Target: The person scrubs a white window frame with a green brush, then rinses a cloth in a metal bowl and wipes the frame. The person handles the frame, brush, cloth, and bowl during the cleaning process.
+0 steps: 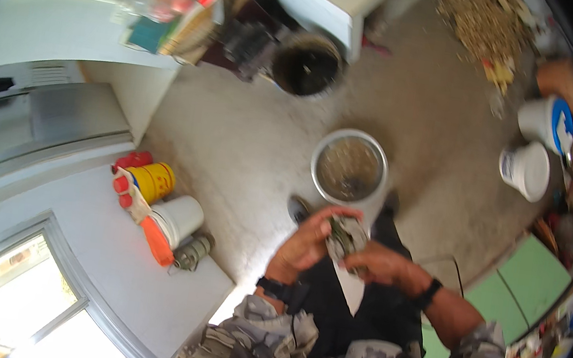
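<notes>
Between my hands is a blurred, grey-green bundle (346, 238), which may be a wet cloth or something similar; its exact kind cannot be told. My left hand (304, 245) holds its left side, with the fingers over the top. My right hand (381, 264) grips its lower right side. Just beyond my hands a round metal basin (349, 167) stands on the concrete floor, with murky brownish water in it and something dark near its lower edge.
A dark-mouthed bucket (307, 65) stands by the white counter (338, 7). White tubs (525, 169) are at the right, near a pile of wood scraps (472, 26). Along the left wall are a yellow container (154, 182) and a white bucket (182, 216). Green panels (518, 288) lie at the lower right.
</notes>
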Tool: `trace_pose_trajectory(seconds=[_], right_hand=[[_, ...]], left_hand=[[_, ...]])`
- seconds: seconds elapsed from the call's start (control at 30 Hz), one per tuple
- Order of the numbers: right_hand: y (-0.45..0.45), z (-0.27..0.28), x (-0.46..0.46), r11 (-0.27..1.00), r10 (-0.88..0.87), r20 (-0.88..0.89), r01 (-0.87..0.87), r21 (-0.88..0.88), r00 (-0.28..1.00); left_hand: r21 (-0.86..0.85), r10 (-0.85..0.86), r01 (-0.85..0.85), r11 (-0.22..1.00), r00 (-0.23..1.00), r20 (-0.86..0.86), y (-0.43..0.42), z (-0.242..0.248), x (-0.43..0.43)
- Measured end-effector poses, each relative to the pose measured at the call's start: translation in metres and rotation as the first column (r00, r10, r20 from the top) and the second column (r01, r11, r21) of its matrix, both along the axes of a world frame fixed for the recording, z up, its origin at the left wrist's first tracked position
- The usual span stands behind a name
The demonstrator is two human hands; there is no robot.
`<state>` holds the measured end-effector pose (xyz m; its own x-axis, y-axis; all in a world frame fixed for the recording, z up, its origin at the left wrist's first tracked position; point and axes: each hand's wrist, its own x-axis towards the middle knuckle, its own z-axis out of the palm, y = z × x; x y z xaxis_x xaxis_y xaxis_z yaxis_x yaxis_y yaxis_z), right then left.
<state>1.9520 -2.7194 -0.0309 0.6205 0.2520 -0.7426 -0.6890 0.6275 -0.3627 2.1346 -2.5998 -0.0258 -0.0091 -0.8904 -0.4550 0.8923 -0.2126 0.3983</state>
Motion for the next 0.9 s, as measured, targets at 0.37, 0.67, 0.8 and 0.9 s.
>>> trace_pose_trajectory(seconds=[0.37,0.67,0.8,0.9], right_hand=[[0.013,0.032,0.011,0.985,-0.003,-0.064,0.014,0.170,0.998],[0.031,0.029,0.009,0.968,-0.061,-0.005,0.058,-0.245,0.998],[0.026,0.022,0.011,0.822,0.111,-0.060,-0.125,-0.556,0.992],[0.020,0.016,0.016,0.702,0.201,-0.141,-0.243,-0.669,0.969]], left_hand=[[0.208,0.128,-0.127,0.970,0.992,0.008,-0.004,0.018,-0.021],[0.287,0.148,-0.222,0.932,0.955,0.258,-0.013,0.020,-0.036],[0.303,0.122,-0.317,0.899,0.843,0.523,-0.025,0.006,-0.046],[0.371,0.075,-0.401,0.838,0.757,0.649,-0.036,-0.009,-0.051]])
